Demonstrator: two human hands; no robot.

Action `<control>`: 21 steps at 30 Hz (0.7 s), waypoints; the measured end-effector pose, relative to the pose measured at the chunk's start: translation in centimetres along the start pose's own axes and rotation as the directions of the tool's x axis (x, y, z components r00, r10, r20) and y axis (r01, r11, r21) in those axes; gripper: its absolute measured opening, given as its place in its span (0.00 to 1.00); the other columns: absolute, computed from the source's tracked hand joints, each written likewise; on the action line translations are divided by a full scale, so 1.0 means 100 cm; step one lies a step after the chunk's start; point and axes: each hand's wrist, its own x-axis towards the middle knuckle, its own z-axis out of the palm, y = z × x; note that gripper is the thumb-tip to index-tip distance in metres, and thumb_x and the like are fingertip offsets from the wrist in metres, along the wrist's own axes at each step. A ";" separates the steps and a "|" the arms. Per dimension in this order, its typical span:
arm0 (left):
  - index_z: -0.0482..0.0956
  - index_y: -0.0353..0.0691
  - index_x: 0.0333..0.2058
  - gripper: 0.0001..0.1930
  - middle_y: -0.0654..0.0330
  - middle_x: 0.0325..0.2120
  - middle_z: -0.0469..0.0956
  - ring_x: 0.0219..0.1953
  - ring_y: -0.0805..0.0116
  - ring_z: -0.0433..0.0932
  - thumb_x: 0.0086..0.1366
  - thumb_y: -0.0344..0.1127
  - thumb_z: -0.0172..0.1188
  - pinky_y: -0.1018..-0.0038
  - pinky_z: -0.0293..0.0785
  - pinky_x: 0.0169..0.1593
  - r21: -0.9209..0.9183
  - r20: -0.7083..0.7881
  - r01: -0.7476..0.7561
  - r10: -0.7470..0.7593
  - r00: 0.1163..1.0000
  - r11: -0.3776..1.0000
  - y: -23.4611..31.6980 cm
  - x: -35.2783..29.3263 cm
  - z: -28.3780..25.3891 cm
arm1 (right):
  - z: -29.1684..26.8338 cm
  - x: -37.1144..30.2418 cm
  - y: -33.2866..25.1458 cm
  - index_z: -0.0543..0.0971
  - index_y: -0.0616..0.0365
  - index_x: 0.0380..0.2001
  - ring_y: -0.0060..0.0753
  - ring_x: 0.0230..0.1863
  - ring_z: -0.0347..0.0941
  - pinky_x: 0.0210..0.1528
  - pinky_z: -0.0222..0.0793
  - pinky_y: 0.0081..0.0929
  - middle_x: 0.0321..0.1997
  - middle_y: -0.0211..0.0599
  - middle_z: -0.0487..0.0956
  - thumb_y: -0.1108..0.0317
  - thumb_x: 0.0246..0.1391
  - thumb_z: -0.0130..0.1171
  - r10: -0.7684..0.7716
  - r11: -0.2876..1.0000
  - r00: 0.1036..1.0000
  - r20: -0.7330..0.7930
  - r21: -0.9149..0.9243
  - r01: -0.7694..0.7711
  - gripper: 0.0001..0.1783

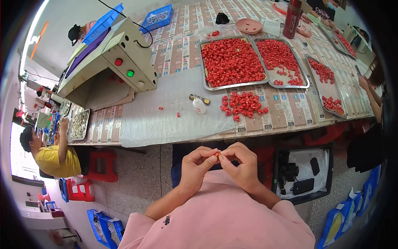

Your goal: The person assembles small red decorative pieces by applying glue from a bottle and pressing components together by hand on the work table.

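Note:
Close in front of my chest, my left hand [198,165] and my right hand [241,166] meet at the fingertips. Between them they pinch one small red piece [217,154], mostly covered by the fingers; its exact kind cannot be made out. On the table just beyond lies a loose pile of similar shiny red pieces [243,104]. Behind that pile a metal tray [215,87] is heaped with more of them. A second metal tray [290,85] beside it is partly filled. Left of the pile a small white bottle [199,105] stands by a dark cylinder [200,98].
A metal machine box [143,62] with red and green buttons occupies the table's left. Another tray [331,91] and a dark red flask [292,18] are to the right. A black bin [302,195] sits low at my right. A person in yellow [60,159] works at left.

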 end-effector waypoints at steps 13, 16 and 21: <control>0.79 0.34 0.37 0.07 0.57 0.36 0.76 0.40 0.69 0.77 0.59 0.22 0.58 0.73 0.76 0.47 -0.059 0.007 0.085 -0.084 0.996 0.995 -0.004 0.039 -0.021 | 0.005 0.035 0.018 0.77 0.65 0.27 0.18 0.29 0.72 0.30 0.69 0.14 0.30 0.33 0.73 0.81 0.46 0.60 0.103 0.991 0.994 0.044 -0.088 -0.099 0.03; 0.79 0.33 0.37 0.07 0.57 0.36 0.77 0.40 0.69 0.77 0.59 0.22 0.58 0.73 0.76 0.47 -0.100 0.005 0.097 -0.097 0.995 0.990 -0.015 0.044 -0.026 | 0.006 0.038 0.026 0.76 0.65 0.26 0.17 0.29 0.72 0.30 0.69 0.14 0.30 0.32 0.73 0.81 0.46 0.59 0.125 0.988 0.991 0.048 -0.099 -0.120 0.03; 0.79 0.33 0.37 0.07 0.57 0.36 0.77 0.39 0.69 0.77 0.59 0.22 0.58 0.73 0.76 0.47 -0.142 -0.017 0.115 -0.118 0.993 0.983 -0.028 0.047 -0.033 | 0.009 0.039 0.039 0.76 0.65 0.26 0.16 0.29 0.72 0.30 0.68 0.13 0.29 0.32 0.73 0.81 0.46 0.59 0.178 0.976 0.981 0.082 -0.141 -0.165 0.03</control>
